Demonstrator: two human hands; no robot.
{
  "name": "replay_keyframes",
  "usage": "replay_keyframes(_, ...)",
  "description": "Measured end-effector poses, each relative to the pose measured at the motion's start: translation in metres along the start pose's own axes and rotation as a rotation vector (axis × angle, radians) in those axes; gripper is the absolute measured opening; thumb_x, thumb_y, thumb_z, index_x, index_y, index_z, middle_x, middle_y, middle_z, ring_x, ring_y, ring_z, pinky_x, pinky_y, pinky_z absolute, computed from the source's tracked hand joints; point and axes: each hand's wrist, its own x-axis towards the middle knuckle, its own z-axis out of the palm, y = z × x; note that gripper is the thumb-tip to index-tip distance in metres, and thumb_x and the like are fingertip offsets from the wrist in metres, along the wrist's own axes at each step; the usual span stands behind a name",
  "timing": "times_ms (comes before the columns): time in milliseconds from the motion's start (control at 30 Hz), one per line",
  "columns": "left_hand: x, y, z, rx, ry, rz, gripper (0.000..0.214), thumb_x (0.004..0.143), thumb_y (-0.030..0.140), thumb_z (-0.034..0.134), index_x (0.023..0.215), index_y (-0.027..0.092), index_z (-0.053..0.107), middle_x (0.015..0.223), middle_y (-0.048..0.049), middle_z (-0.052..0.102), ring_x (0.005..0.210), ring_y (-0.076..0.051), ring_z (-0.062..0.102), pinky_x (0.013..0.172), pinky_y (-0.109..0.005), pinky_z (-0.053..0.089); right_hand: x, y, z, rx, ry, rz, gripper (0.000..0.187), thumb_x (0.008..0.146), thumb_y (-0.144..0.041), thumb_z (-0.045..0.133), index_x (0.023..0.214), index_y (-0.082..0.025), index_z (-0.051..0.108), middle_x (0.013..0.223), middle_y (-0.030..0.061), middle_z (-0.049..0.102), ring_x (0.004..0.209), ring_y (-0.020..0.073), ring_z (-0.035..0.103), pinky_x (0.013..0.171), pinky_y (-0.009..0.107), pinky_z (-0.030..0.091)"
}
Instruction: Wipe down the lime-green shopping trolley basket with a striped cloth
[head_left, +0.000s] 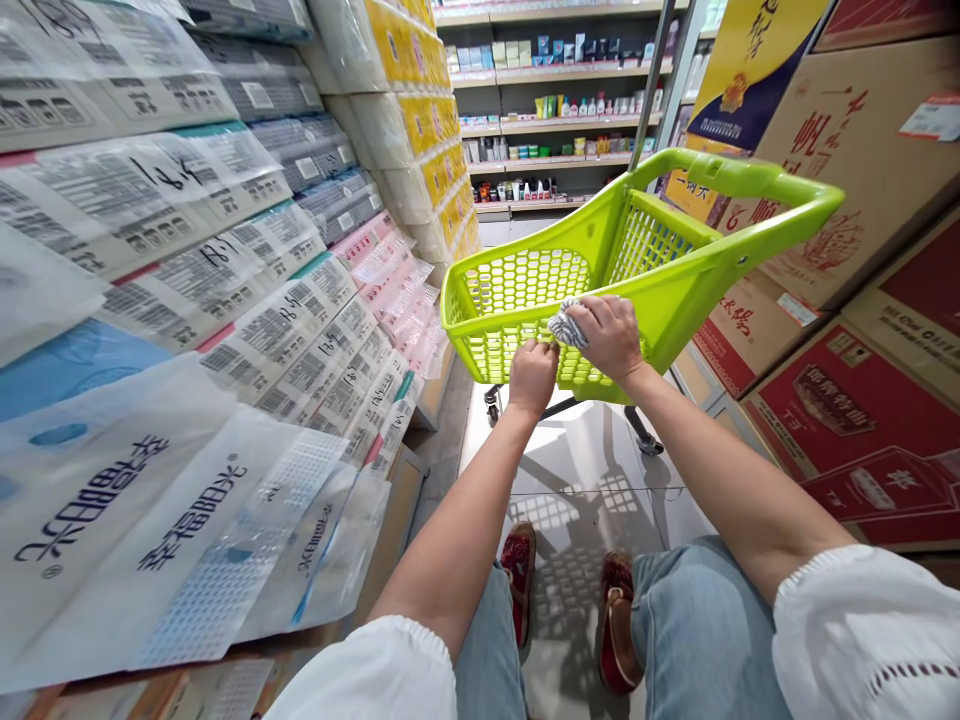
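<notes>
A lime-green shopping cart stands before me, its latticed basket pointing to the left. My right hand is closed over a bunched grey-and-white cloth and presses it against the near side wall of the basket. Just left of it, my left hand is curled at the same wall, its fingers gripping the lattice; the fingertips are hidden. Through the holes the basket's inside shows no goods. Below, one caster wheel rests on the tiles.
Packaged tissue stacks line the left, with loose plastic packs jutting toward my left arm. Yellow-and-white paper bundles rise behind them. Red and brown cartons crowd the right. Shelves of bottles stand at the aisle's end.
</notes>
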Motion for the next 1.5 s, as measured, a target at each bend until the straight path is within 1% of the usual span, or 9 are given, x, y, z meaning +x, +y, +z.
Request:
replay_keyframes(233, 0.011, 0.014, 0.029, -0.052, -0.021, -0.007, 0.026, 0.093, 0.014, 0.038, 0.103, 0.012, 0.062, 0.095, -0.0127, 0.067, 0.089, -0.021, 0.056, 0.079, -0.033, 0.045, 0.003, 0.009, -0.007, -0.002, 0.047, 0.047, 0.029, 0.091, -0.033, 0.044, 0.113, -0.024, 0.06, 0.119, 0.0088, 0.059, 0.108, 0.0236, 0.046, 0.093, 0.039, 0.027)
replay_keyframes(500, 0.022, 0.007, 0.033, 0.022, -0.148, -0.007, 0.024, 0.085, 0.007, 0.046, 0.08, 0.01, 0.068, 0.081, -0.0127, 0.068, 0.087, -0.022, 0.057, 0.079, -0.032, 0.046, -0.035, 0.008, 0.034, -0.041, -0.065, -0.03, 0.029, 0.093, -0.031, 0.041, 0.117, -0.029, 0.058, 0.121, 0.0053, 0.06, 0.102, 0.0233, 0.047, 0.087, 0.04, 0.027)
replay_keyframes(700, 0.02, -0.001, 0.031, 0.044, -0.177, -0.008, 0.026, 0.086, 0.006, 0.043, 0.084, 0.01, 0.068, 0.086, -0.0135, 0.068, 0.092, -0.022, 0.058, 0.083, -0.032, 0.045, -0.058, 0.002, 0.054, 0.001, -0.16, 0.009, 0.032, 0.093, -0.027, 0.041, 0.12, -0.026, 0.057, 0.122, 0.0087, 0.058, 0.102, 0.0245, 0.048, 0.086, 0.041, 0.027)
replay_keyframes(900, 0.022, -0.005, 0.022, 0.071, -0.16, -0.099, 0.027, 0.089, 0.009, 0.041, 0.1, 0.01, 0.065, 0.086, -0.0129, 0.068, 0.094, -0.022, 0.058, 0.082, -0.03, 0.044, -0.09, 0.0, 0.061, 0.057, -0.334, -0.234, 0.028, 0.094, -0.022, 0.038, 0.109, -0.027, 0.061, 0.113, 0.0049, 0.062, 0.098, 0.021, 0.049, 0.084, 0.039, 0.026)
replay_keyframes(1033, 0.021, -0.006, 0.019, 0.086, -0.163, -0.106, 0.028, 0.088, 0.006, 0.039, 0.097, 0.009, 0.066, 0.085, -0.0139, 0.068, 0.09, -0.022, 0.059, 0.082, -0.031, 0.043, -0.072, -0.001, 0.05, 0.029, -0.298, -0.23, 0.029, 0.094, -0.023, 0.038, 0.112, -0.026, 0.059, 0.11, 0.0061, 0.062, 0.094, 0.0208, 0.048, 0.081, 0.037, 0.026)
replay_keyframes(1167, 0.021, -0.01, 0.019, 0.078, -0.175, -0.114, 0.03, 0.088, 0.007, 0.038, 0.088, 0.01, 0.068, 0.083, -0.0136, 0.068, 0.087, -0.022, 0.06, 0.082, -0.032, 0.044, -0.02, -0.002, 0.029, -0.014, -0.114, -0.079, 0.031, 0.094, -0.027, 0.037, 0.12, -0.027, 0.055, 0.12, 0.008, 0.059, 0.1, 0.0236, 0.046, 0.085, 0.039, 0.025)
replay_keyframes(1267, 0.019, -0.013, 0.02, 0.034, -0.146, -0.118, 0.031, 0.09, 0.011, 0.037, 0.092, 0.01, 0.068, 0.084, -0.0135, 0.068, 0.089, -0.022, 0.06, 0.079, -0.032, 0.044, 0.002, -0.001, 0.023, -0.017, -0.007, 0.017, 0.033, 0.094, -0.029, 0.038, 0.124, -0.026, 0.053, 0.125, 0.0097, 0.056, 0.107, 0.0259, 0.044, 0.09, 0.042, 0.024)
replay_keyframes(1367, 0.018, -0.014, 0.019, 0.023, -0.154, -0.13, 0.029, 0.089, 0.011, 0.04, 0.09, 0.009, 0.068, 0.083, -0.0146, 0.068, 0.089, -0.023, 0.059, 0.078, -0.031, 0.045, -0.007, -0.002, 0.031, -0.003, -0.034, 0.013, 0.031, 0.094, -0.029, 0.038, 0.12, -0.027, 0.056, 0.122, 0.0092, 0.057, 0.104, 0.0249, 0.045, 0.089, 0.042, 0.025)
replay_keyframes(1500, 0.019, -0.012, 0.015, 0.017, -0.164, -0.15, 0.027, 0.088, 0.01, 0.042, 0.09, 0.01, 0.069, 0.082, -0.0145, 0.068, 0.09, -0.023, 0.06, 0.078, -0.03, 0.045, -0.049, -0.008, 0.053, -0.011, -0.171, -0.08, 0.029, 0.094, -0.027, 0.038, 0.116, -0.027, 0.057, 0.118, 0.0076, 0.059, 0.099, 0.0231, 0.047, 0.085, 0.04, 0.026)
